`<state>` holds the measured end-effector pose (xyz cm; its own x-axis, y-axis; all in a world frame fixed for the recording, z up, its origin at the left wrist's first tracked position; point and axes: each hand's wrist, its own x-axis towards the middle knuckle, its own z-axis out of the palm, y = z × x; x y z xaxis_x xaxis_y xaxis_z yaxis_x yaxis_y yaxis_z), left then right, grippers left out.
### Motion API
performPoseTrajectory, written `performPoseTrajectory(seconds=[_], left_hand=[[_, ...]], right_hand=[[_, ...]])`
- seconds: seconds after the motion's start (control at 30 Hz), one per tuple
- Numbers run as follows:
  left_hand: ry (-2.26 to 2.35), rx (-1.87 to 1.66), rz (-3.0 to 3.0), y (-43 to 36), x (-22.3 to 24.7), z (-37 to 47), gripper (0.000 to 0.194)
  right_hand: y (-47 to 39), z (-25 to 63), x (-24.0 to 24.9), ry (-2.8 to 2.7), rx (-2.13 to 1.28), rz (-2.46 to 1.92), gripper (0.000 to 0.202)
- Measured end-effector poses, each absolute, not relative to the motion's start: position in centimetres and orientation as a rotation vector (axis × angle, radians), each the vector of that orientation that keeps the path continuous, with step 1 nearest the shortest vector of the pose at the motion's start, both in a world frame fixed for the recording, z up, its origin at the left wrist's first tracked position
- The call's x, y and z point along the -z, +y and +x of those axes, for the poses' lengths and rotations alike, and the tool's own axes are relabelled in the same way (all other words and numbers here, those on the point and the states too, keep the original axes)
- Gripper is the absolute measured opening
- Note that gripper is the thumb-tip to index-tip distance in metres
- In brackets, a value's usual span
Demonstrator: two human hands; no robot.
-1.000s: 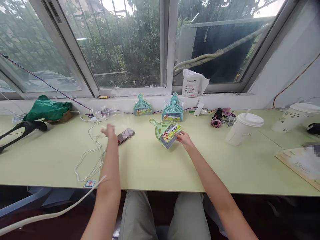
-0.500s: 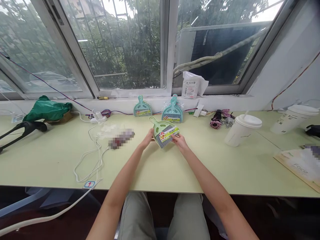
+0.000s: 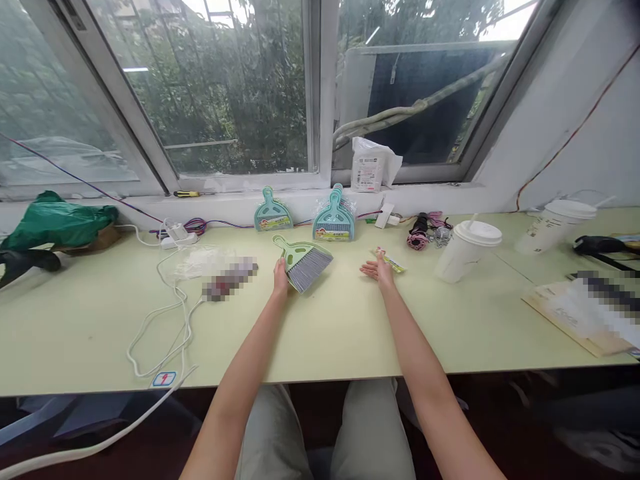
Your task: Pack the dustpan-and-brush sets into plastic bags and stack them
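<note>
My left hand is closed on the left edge of a light green dustpan, which is tilted above the table. A small brush with grey bristles is nested in the dustpan, its bristles now uncovered. Off to the right, my right hand has a yellow-green printed label card pinched near the thumb, the other fingers stretched to the left. Part of the card is hidden behind the hand. Behind the dustpan stand a blue-green dustpan set and several more sets in clear wrap, leaning at the wall.
White cables, a power strip and clear plastic lie on the left of the table. A green bag sits farther left. White lidded cups and a paper bag are on the right.
The label card has come off the front of the brush and moved right with my right hand. My left hand has kept the dustpan, shifting it slightly left. The view has turned a little.
</note>
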<state>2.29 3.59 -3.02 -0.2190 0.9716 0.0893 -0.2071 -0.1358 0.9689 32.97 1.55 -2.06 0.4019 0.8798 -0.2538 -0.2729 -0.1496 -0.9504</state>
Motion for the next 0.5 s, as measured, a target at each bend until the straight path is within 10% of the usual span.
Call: performPoseTrajectory(seconds=[0.33, 0.5], left_hand=[[0.907, -1.293, 1.481, -0.9, 0.3, 6.1, 0.043], [0.823, -1.187, 1.505, -1.6, -0.6, 6.5, 0.046]], right_hand=[[-2.8, 22.4, -0.8, -1.795, -0.02, -1.475, 0.026], [-3.2, 22.1, -1.1, -1.826, 0.006, -1.523, 0.027]])
